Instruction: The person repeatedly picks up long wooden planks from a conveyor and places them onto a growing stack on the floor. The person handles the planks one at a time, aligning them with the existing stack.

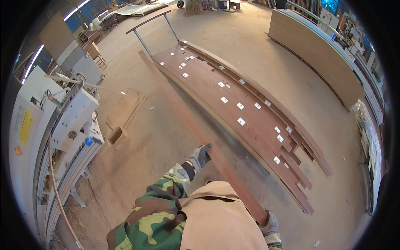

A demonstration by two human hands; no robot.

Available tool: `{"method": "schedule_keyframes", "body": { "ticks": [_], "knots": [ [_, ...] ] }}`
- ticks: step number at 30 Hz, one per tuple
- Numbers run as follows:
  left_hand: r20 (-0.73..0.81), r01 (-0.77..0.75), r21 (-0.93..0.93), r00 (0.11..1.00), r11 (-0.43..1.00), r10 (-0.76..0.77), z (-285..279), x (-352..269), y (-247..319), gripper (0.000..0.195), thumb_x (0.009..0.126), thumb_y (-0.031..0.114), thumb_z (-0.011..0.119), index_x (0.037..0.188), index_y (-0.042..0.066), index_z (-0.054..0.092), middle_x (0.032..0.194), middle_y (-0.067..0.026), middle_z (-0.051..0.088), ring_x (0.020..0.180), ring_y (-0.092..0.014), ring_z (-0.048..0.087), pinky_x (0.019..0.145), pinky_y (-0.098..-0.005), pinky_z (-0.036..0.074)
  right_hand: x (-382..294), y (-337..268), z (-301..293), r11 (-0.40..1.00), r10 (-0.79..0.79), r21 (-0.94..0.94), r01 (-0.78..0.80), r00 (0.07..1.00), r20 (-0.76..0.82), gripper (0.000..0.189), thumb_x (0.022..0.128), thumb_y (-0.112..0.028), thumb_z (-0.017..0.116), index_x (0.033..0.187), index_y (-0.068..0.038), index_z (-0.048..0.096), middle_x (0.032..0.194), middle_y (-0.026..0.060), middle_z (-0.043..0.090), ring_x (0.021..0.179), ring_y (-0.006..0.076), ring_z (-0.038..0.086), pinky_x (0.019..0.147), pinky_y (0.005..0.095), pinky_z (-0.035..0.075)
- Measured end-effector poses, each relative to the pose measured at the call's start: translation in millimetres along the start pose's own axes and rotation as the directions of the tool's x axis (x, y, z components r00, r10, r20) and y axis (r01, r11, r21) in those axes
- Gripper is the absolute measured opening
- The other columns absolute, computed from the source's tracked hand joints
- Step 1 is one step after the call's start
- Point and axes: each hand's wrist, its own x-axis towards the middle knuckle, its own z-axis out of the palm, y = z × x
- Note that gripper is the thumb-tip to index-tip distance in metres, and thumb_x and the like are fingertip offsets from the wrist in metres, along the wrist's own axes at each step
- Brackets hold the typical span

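Observation:
A long, narrow reddish-brown board (184, 117) runs slantwise before me, its far end raised toward the upper left. My left hand (200, 156), in a grey work glove, grips its left edge near the middle. At the near end my right hand (270, 222), also gloved, holds the board's end; its fingers are partly hidden. Beyond the board, to the right, a low cart with a metal push handle (149, 21) carries stacked reddish-brown panels (209, 93) with small white labels bearing writing.
A white woodworking machine (75, 115) stands at the left, with an edge strip (54, 184) hanging along it. A small cardboard piece (118, 137) lies on the floor. Stacked large boards (312, 53) and a plastic-wrapped bundle (368, 134) line the right side.

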Motion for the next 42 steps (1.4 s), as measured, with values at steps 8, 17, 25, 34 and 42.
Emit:
{"method": "schedule_keyframes", "body": {
  "ticks": [8,17,25,34,42],
  "knots": [
    [-0.029,0.045,-0.029,0.999,0.999,-0.046,57.0,179.5,-3.1,0.033,0.091,0.031,0.058,0.112,0.006,0.059,0.103,-0.0068,0.062,0.094,-0.019,0.060,0.083,-0.0323,0.051,137.4,31.3,-37.6,0.989,0.022,-0.148,-0.015,0.999,0.046,0.049,0.063,-0.037,0.072,0.102,-0.011,0.058,0.087,0.0149,0.064,0.088,0.0379,0.062,0.074,0.0455,0.051],
    [-0.168,-0.028,-0.109,0.986,0.994,0.010,130.5,379.3,17.8,0.032,0.089,0.030,0.060,0.107,0.004,0.059,0.098,-0.0083,0.064,0.084,-0.022,0.063,0.075,-0.0354,0.054,363.2,34.0,-152.8,0.985,0.065,-0.165,-0.047,0.992,0.107,0.051,0.064,-0.035,0.073,0.106,-0.011,0.057,0.094,0.0161,0.064,0.091,0.0366,0.062,0.075,0.0447,0.051],
    [-0.143,0.137,0.050,0.981,0.989,-0.129,159.8,408.6,39.7,0.022,0.092,0.024,0.055,0.104,0.006,0.059,0.091,-0.0085,0.065,0.079,-0.021,0.064,0.075,-0.0335,0.054,545.5,26.2,-138.0,0.987,-0.150,-0.044,0.157,0.979,0.135,0.075,0.061,-0.032,0.076,0.125,-0.006,0.045,0.105,0.0202,0.059,0.097,0.0385,0.058,0.082,0.0469,0.048],
    [-0.277,0.459,0.041,0.858,0.887,-0.432,80.3,249.4,-44.2,0.016,0.093,0.019,0.058,0.104,0.008,0.058,0.091,-0.0042,0.063,0.077,-0.014,0.062,0.065,-0.0283,0.052,675.2,64.1,23.5,0.945,-0.150,-0.226,0.234,0.929,0.337,0.098,0.062,-0.039,0.079,0.138,0.000,0.032,0.120,0.0177,0.050,0.112,0.0331,0.050,0.094,0.0416,0.042],
    [-0.635,0.468,-0.030,0.674,0.883,-0.378,70.6,175.5,-38.7,0.040,0.092,0.026,0.062,0.124,0.005,0.050,0.097,-0.0075,0.065,0.084,-0.017,0.065,0.071,-0.0284,0.057,711.5,79.0,112.0,0.821,0.161,-0.558,0.122,0.889,0.430,0.111,0.060,-0.049,0.082,0.143,-0.003,0.024,0.117,0.0085,0.048,0.109,0.0253,0.050,0.091,0.0383,0.042]
  ]
}}
